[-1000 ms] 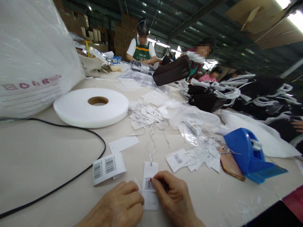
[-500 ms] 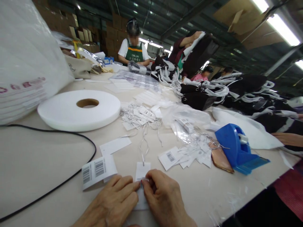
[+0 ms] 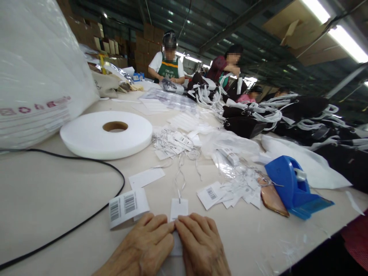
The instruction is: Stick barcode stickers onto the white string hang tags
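A white hang tag [image 3: 179, 208] with a string loop lies flat on the table. My left hand [image 3: 146, 241] bears on its left edge, fingers bent and held together. From the other side, my right hand [image 3: 201, 239] presses on the tag, its fingers close together and the index tip meeting the left one. Much of the tag's middle is hidden under the fingertips; its lower end shows between the hands. A sheet of barcode stickers [image 3: 129, 208] sits just left of my left hand, overlapping a blank white tag [image 3: 147, 178].
A white tape roll [image 3: 77, 140], black cord [image 3: 115, 191] and plastic bag [image 3: 37, 76] are left. Strung tags [image 3: 172, 143] and barcode tags [image 3: 235, 193] lie ahead. Right stand a blue tape dispenser [image 3: 283, 180], phone [image 3: 273, 199] and black bags [image 3: 244, 126]. Co-workers [image 3: 169, 65] work beyond.
My right hand has gone from a thumb-and-finger pinch over the tag to fingers laid down on it. The view has shifted slightly; a co-worker behind has lowered a dark item.
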The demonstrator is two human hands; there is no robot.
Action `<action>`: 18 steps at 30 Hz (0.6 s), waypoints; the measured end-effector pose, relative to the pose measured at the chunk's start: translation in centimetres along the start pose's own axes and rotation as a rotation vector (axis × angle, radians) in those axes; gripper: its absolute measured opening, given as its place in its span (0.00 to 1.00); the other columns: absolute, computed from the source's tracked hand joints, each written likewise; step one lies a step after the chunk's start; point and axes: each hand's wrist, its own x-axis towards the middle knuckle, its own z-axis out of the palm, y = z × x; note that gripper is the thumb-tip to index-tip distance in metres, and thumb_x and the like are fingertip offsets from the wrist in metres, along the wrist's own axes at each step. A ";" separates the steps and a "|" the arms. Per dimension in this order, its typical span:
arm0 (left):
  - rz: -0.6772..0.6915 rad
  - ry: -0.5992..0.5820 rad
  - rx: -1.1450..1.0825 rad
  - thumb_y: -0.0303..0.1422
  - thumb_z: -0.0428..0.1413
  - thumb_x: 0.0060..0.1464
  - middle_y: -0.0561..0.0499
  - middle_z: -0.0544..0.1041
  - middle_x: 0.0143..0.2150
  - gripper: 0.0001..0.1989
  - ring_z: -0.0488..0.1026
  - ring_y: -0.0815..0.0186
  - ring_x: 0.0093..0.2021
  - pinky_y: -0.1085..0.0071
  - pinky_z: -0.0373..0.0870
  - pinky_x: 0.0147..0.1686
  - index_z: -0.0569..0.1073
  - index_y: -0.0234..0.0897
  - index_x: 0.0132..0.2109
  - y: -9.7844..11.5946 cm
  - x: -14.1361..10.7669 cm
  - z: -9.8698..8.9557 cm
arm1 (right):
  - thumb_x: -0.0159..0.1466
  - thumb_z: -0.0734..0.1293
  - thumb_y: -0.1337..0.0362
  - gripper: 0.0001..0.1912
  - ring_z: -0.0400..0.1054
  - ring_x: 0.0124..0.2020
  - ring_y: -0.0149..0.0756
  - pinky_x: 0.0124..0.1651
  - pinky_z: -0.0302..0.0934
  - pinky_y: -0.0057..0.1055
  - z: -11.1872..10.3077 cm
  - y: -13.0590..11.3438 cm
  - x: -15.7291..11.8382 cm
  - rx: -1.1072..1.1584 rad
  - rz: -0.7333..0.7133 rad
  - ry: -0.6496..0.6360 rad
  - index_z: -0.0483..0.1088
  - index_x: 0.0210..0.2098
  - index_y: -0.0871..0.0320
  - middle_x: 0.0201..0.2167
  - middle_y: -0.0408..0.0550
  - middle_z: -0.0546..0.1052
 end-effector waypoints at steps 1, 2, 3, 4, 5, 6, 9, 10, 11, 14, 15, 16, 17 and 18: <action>-0.009 0.010 0.004 0.36 0.48 0.58 0.52 0.77 0.36 0.12 0.70 0.63 0.35 0.65 0.60 0.36 0.67 0.38 0.28 0.0 -0.1 0.1 | 0.60 0.56 0.72 0.16 0.69 0.37 0.40 0.38 0.58 0.36 -0.2 0.1 -0.2 -0.031 -0.042 -0.037 0.70 0.43 0.60 0.38 0.48 0.79; -0.017 0.026 0.008 0.31 0.47 0.58 0.52 0.77 0.36 0.11 0.70 0.63 0.35 0.65 0.61 0.36 0.67 0.38 0.28 0.0 -0.1 0.3 | 0.59 0.58 0.72 0.15 0.70 0.38 0.39 0.38 0.58 0.35 -0.5 0.2 -0.4 -0.073 -0.067 -0.078 0.71 0.43 0.59 0.40 0.46 0.79; -0.021 0.041 0.013 0.27 0.45 0.58 0.52 0.77 0.36 0.12 0.70 0.63 0.35 0.66 0.61 0.36 0.67 0.38 0.28 0.1 -0.1 0.4 | 0.59 0.60 0.72 0.15 0.70 0.38 0.39 0.39 0.58 0.35 -0.7 0.3 -0.5 -0.116 -0.077 -0.108 0.71 0.44 0.59 0.41 0.44 0.79; -0.021 0.052 0.015 0.25 0.45 0.57 0.52 0.78 0.36 0.12 0.70 0.63 0.35 0.66 0.61 0.36 0.66 0.38 0.27 0.1 -0.1 0.4 | 0.59 0.61 0.71 0.15 0.70 0.38 0.40 0.40 0.57 0.35 -0.8 0.5 -0.7 -0.150 -0.081 -0.121 0.71 0.44 0.58 0.41 0.43 0.79; -0.016 0.059 0.012 0.24 0.44 0.57 0.52 0.78 0.36 0.12 0.70 0.63 0.34 0.66 0.61 0.36 0.66 0.38 0.27 0.1 -0.1 0.4 | 0.59 0.62 0.70 0.14 0.70 0.39 0.40 0.41 0.57 0.36 -0.9 0.6 -0.9 -0.175 -0.086 -0.119 0.71 0.44 0.58 0.42 0.43 0.79; -0.015 0.058 0.001 0.23 0.44 0.57 0.53 0.78 0.35 0.12 0.70 0.64 0.34 0.66 0.61 0.35 0.66 0.38 0.27 0.1 0.0 0.4 | 0.59 0.63 0.69 0.14 0.70 0.39 0.40 0.41 0.57 0.36 -0.8 0.6 -1.1 -0.189 -0.098 -0.110 0.71 0.44 0.58 0.41 0.43 0.79; -0.033 0.025 -0.038 0.22 0.45 0.56 0.54 0.78 0.36 0.11 0.69 0.65 0.34 0.67 0.60 0.35 0.65 0.38 0.27 0.0 0.2 0.1 | 0.60 0.62 0.66 0.12 0.70 0.38 0.41 0.41 0.56 0.37 0.0 0.4 -1.6 -0.198 -0.119 -0.037 0.72 0.42 0.59 0.39 0.46 0.79; -0.036 0.030 -0.043 0.22 0.45 0.56 0.55 0.77 0.35 0.12 0.69 0.65 0.33 0.67 0.60 0.34 0.64 0.38 0.27 0.0 0.2 0.0 | 0.60 0.62 0.66 0.11 0.70 0.37 0.41 0.40 0.56 0.37 0.2 0.3 -1.6 -0.181 -0.121 0.000 0.72 0.41 0.59 0.38 0.47 0.80; -0.033 0.038 -0.041 0.23 0.45 0.57 0.55 0.77 0.35 0.12 0.70 0.65 0.33 0.68 0.61 0.34 0.64 0.38 0.27 0.0 0.3 -0.1 | 0.61 0.62 0.65 0.10 0.70 0.35 0.40 0.39 0.56 0.37 0.2 0.3 -1.5 -0.148 -0.117 0.031 0.72 0.40 0.59 0.36 0.46 0.80; -0.010 -0.012 -0.024 0.24 0.45 0.59 0.55 0.77 0.35 0.12 0.70 0.66 0.33 0.69 0.62 0.33 0.65 0.38 0.27 0.0 0.7 -0.8 | 0.60 0.62 0.67 0.07 0.69 0.31 0.35 0.35 0.56 0.33 -0.5 0.8 0.0 0.065 -0.055 -0.017 0.72 0.32 0.55 0.29 0.44 0.79; -0.009 -0.058 -0.021 0.24 0.45 0.59 0.55 0.77 0.35 0.12 0.70 0.66 0.33 0.70 0.62 0.33 0.65 0.38 0.28 0.0 0.9 -1.1 | 0.60 0.61 0.68 0.07 0.69 0.30 0.34 0.35 0.57 0.31 -0.9 1.2 0.9 0.143 0.011 -0.074 0.71 0.30 0.55 0.28 0.43 0.78; -0.013 -0.109 -0.019 0.23 0.46 0.59 0.55 0.77 0.35 0.12 0.70 0.66 0.33 0.70 0.63 0.33 0.65 0.38 0.28 0.0 1.1 -1.4 | 0.61 0.60 0.69 0.08 0.68 0.30 0.33 0.35 0.57 0.30 -1.2 1.7 2.1 0.200 0.103 -0.149 0.70 0.28 0.56 0.27 0.44 0.76; -0.019 -0.151 -0.017 0.23 0.46 0.58 0.55 0.77 0.34 0.11 0.70 0.66 0.33 0.70 0.64 0.33 0.65 0.38 0.29 0.0 1.3 -1.7 | 0.62 0.59 0.69 0.09 0.68 0.32 0.34 0.36 0.58 0.30 -1.4 2.3 3.4 0.215 0.246 -0.185 0.70 0.28 0.56 0.28 0.46 0.76; -0.023 -0.166 -0.018 0.22 0.46 0.58 0.54 0.77 0.34 0.12 0.70 0.66 0.33 0.71 0.64 0.33 0.65 0.38 0.29 0.0 1.4 -1.9 | 0.62 0.58 0.67 0.10 0.68 0.32 0.34 0.36 0.59 0.29 -1.3 2.9 4.8 0.222 0.390 -0.214 0.69 0.28 0.57 0.28 0.47 0.75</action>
